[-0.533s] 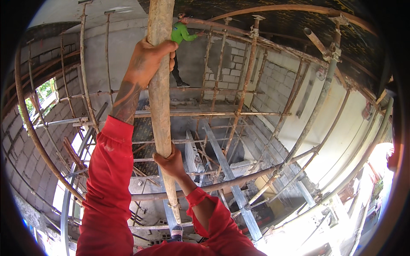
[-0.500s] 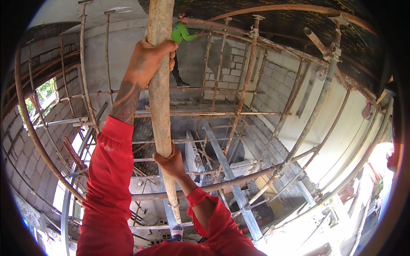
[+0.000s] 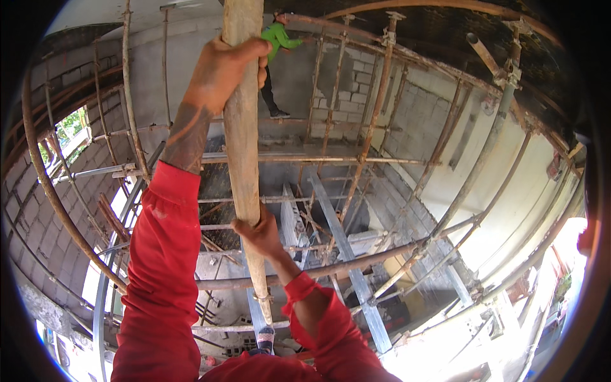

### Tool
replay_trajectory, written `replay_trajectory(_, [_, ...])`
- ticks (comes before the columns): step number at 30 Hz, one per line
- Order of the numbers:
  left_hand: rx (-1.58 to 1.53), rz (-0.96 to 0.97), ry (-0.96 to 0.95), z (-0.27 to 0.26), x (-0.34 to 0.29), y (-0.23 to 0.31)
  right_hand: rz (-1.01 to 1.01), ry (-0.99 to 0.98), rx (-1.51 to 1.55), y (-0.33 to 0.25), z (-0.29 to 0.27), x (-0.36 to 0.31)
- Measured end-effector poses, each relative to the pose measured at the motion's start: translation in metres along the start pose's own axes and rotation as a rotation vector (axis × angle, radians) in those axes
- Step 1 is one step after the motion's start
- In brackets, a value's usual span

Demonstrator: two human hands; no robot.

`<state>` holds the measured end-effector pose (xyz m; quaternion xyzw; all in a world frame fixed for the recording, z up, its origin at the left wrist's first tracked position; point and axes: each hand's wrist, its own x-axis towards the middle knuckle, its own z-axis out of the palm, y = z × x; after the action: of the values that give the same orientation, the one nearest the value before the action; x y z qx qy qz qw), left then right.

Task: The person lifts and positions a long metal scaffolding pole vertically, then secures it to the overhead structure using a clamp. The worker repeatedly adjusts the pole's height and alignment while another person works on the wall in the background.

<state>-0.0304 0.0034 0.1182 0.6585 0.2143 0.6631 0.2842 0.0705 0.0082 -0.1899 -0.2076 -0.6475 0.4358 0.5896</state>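
Both of my hands are closed on one long, worn brown pole [image 3: 243,140] that stands nearly upright in front of me. My left hand [image 3: 219,73] grips it high up, with the arm stretched out. Lower down, my right hand [image 3: 261,237] wraps round its narrower-looking part. The pole's top runs out of the picture; its lower end shows close to my shoe [image 3: 266,339]. Whether that end rests on anything, I cannot tell. Beneath the shoe lies a narrow metal plank [image 3: 254,305].
Rusty scaffold tubes [image 3: 366,149] cross all around me. A curved-looking horizontal tube [image 3: 344,269] passes just beyond my right arm. Another metal plank [image 3: 347,254] slopes on the right. Far off, a person in green [image 3: 277,37] stands on the scaffold by a block wall [image 3: 356,76].
The view has shifted a little, so the background sits slightly higher and to the right. My left hand appears slightly higher in the picture. Both hands keep their grip on the pole.
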Motion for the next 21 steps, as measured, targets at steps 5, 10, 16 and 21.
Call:
replay_trajectory(5, [-0.070, -0.007, 0.027, 0.002, 0.003, -0.004, -0.082, -0.215, -0.332, -0.043, -0.090, 0.054])
replay_trajectory(10, [-0.027, 0.001, 0.030, 0.006, 0.003, 0.001, 0.164, 0.274, -0.678, -0.261, -0.300, 0.244])
replay_trajectory(16, [0.006, -0.020, -0.054, -0.004, 0.009, -0.008, 0.198, 0.435, -1.250, -0.389, -0.370, 0.255])
replay_trajectory(21, [-0.181, 0.013, -0.148, -0.006, 0.010, -0.014, 0.025, -0.025, -0.952, -0.276, -0.231, 0.134])
